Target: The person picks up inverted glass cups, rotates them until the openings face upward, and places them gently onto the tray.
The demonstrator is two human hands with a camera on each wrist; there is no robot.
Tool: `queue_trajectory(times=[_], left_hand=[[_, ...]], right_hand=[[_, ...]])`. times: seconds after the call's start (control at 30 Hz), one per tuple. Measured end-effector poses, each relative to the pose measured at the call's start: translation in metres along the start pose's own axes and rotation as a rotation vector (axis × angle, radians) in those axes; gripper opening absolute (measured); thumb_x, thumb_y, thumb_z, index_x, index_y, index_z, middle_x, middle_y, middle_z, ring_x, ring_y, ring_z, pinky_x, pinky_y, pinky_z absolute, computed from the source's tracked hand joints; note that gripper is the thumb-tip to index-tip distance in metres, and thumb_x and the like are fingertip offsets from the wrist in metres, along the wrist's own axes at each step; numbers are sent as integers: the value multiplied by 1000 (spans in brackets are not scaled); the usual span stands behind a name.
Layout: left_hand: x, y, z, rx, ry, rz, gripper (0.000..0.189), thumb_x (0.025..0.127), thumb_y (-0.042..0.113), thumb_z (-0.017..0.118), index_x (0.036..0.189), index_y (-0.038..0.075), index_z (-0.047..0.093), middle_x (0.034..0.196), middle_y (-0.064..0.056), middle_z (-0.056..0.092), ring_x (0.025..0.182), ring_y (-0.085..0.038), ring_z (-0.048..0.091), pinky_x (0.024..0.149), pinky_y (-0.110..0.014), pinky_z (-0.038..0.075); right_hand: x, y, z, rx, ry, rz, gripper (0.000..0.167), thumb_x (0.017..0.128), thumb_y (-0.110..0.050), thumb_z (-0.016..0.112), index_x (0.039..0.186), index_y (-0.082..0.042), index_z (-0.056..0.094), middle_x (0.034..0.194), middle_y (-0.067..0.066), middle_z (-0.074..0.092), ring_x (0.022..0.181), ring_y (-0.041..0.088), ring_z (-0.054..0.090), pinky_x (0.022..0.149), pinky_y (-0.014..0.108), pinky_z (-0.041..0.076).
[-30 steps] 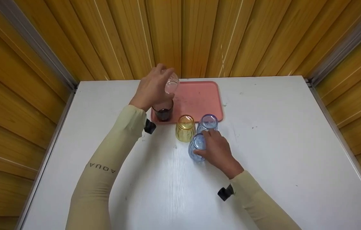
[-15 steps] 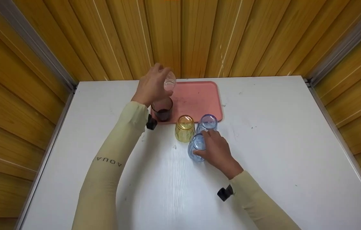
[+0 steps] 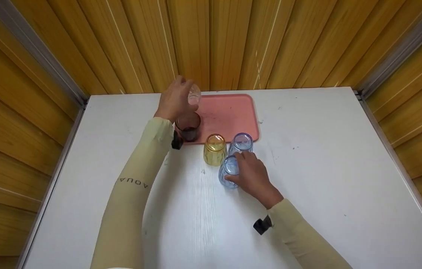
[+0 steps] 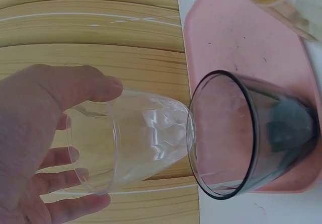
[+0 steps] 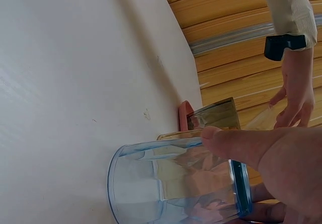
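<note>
My left hand (image 3: 175, 99) grips a clear tumbler (image 4: 146, 138) near its rim from above, thumb on one side and fingers on the other. The tumbler is mouth up over the tray's back left, just behind a dark smoky tumbler (image 4: 287, 128). That dark one stands upright at the tray's front left corner. With thumb and fingers my right hand (image 3: 253, 173) holds a blue tumbler (image 5: 146, 183), which is upside down on the table. Right behind it stand an upside-down yellow tumbler (image 3: 214, 155) and a second blue tumbler (image 3: 243, 140), also inverted and partly hidden.
The pink tray (image 3: 229, 116) lies at the back edge of the white table (image 3: 326, 160), its front edge just behind the inverted tumblers. Wood-patterned panels (image 3: 229, 45) rise at the back and both sides.
My left hand has shifted slightly left with the clear tumbler, and its forearm has swung to the right. More of the dark tumbler's rim shows. My right hand stays on the blue tumbler.
</note>
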State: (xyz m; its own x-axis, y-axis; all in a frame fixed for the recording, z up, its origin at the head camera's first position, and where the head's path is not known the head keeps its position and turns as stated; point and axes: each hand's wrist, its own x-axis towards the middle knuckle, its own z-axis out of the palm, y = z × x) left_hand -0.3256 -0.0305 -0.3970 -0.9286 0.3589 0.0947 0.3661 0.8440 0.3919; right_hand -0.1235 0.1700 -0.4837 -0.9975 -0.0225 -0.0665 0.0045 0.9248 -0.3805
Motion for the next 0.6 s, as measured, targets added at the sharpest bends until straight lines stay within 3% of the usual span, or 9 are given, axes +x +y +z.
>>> queue_trajectory(times=[0.17, 0.37, 0.6], left_hand=[[3, -5, 4, 7, 14, 0, 71, 77, 31, 79, 140, 21, 46, 140, -11, 43, 125, -29, 47, 103, -50, 45], [6, -6, 4, 21, -31, -51, 72, 80, 33, 77, 143, 22, 43, 150, -11, 35, 134, -31, 42, 109, -53, 39], [7, -7, 4, 22, -61, -92, 71, 81, 33, 77, 142, 23, 43, 150, -10, 35, 132, -31, 42, 111, -52, 38]], right_hand=[[-2, -1, -1, -5, 6, -6, 79, 71, -38, 85, 133, -3, 52, 123, 17, 56, 108, 29, 56, 92, 44, 54], [-4, -4, -1, 13, -1, 7, 80, 72, -38, 85, 136, -4, 50, 125, 16, 55, 109, 29, 56, 94, 43, 54], [-4, -7, 0, 12, -7, -3, 81, 73, -39, 84, 137, -5, 49, 126, 15, 55, 110, 28, 56, 94, 43, 54]])
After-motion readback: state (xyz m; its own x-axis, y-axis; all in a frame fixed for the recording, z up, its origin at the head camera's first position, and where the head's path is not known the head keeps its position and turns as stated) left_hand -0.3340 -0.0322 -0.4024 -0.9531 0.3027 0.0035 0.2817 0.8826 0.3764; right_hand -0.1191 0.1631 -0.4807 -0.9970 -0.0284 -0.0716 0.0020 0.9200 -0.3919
